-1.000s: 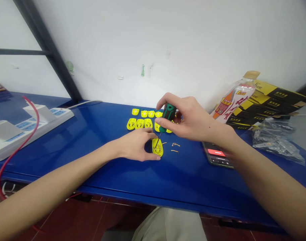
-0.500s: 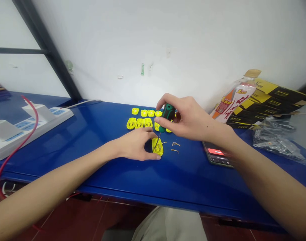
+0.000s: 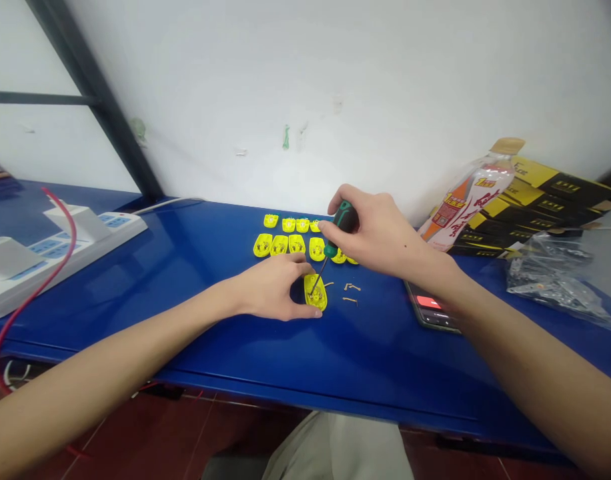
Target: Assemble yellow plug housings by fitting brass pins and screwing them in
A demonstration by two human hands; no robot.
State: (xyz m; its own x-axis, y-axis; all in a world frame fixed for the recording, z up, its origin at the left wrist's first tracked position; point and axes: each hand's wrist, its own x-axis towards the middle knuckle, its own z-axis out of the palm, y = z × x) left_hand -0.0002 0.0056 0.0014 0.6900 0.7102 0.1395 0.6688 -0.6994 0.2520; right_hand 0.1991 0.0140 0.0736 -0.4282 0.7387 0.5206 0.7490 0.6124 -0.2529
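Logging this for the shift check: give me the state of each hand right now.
Left hand: closed around a yellow plastic shell, holding it.
Right hand: closed, holding a green-and-black screwdriver.

Glossy yellow plastic plug shell (image 3: 315,294), smooth blue-painted tabletop (image 3: 225,333).

- A plastic bottle (image 3: 465,200) is wearing a wrap with large red Chinese characters and a small square code, too blurred to read.
- Black-and-yellow boxes (image 3: 550,200) are showing small printed lettering, also unreadable.
- A phone (image 3: 429,312) is showing a red bar, with no legible words.
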